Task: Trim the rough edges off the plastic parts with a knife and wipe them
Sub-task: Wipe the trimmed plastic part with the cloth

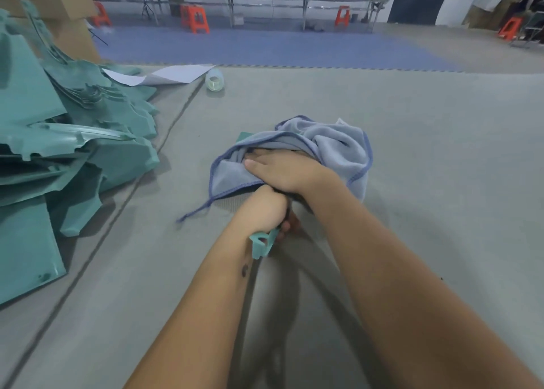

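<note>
Two bare hands wiped a teal plastic part with a blue cloth on a grey worktop.

The right hand [282, 170] lay flat, fingers straight, pressing the cloth [338, 144] over the part [262, 243]. The left hand [265, 209] gripped the part's near end, fingers curled round it. A pile of teal parts [67, 141] sat well apart at left.

My right hand [282, 172] lies flat on a blue cloth [329, 147] in the middle of the gray mat [412, 153]. The cloth covers most of a green plastic part [260, 246]. My left hand [265, 209] grips its near end. More green parts [59, 141] are piled at the mat's left edge.
</note>
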The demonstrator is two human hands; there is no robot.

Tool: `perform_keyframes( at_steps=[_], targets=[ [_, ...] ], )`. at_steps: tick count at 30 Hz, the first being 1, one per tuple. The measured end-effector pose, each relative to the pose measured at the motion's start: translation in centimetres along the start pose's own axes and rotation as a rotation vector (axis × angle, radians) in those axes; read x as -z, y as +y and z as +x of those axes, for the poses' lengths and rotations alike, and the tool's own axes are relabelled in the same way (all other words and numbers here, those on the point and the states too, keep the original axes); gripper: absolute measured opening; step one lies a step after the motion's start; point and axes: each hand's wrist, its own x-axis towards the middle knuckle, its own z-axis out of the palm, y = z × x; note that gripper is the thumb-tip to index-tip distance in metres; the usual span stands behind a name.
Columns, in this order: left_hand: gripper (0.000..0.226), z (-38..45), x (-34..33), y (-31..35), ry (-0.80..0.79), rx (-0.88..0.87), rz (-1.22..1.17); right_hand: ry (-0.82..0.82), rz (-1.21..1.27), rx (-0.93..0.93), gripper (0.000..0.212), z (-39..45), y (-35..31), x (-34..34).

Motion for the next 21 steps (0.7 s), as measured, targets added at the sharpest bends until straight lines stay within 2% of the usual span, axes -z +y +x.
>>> perform_keyframes(
  at_steps=[3, 6, 9, 12, 14, 18, 21],
  targets=[
    [0.030, -0.5, -0.5, 0.3, 0.033, -0.065, -0.033, 0.094, -0.134, -0.007, 0.050, 0.7, 0.7, -0.2],
    [0.028, -0.1, -0.5, 0.1, 0.012, -0.042, -0.065, 0.062, -0.200, -0.109, 0.060, 1.5, 1.2, -0.1],
    [0.025, 0.0, -0.2, -0.2, -0.017, -0.041, -0.098, 0.109, -0.236, -0.183, 0.067, 2.3, 0.9, 0.1],
    [0.022, -0.5, -0.1, -0.2, -0.069, -0.032, -0.139, 0.255, -0.322, -0.248, 0.059, 2.6, 1.0, 0.8],
    [0.019, -0.7, 0.1, -0.2, -0.109, -0.019, -0.138, 0.277, -0.410, -0.289, 0.052, 2.2, 1.7, 1.6],
    [0.022, -0.7, 0.9, -0.1, -0.196, -0.012, -0.149, 0.413, -0.231, -0.350, 0.048, 0.2, 4.0, 2.8],
    [0.025, -0.8, 0.6, -0.3, -0.235, -0.107, -0.113, 0.527, -0.045, -0.365, 0.052, -0.6, 5.1, 3.1]
  ],
)
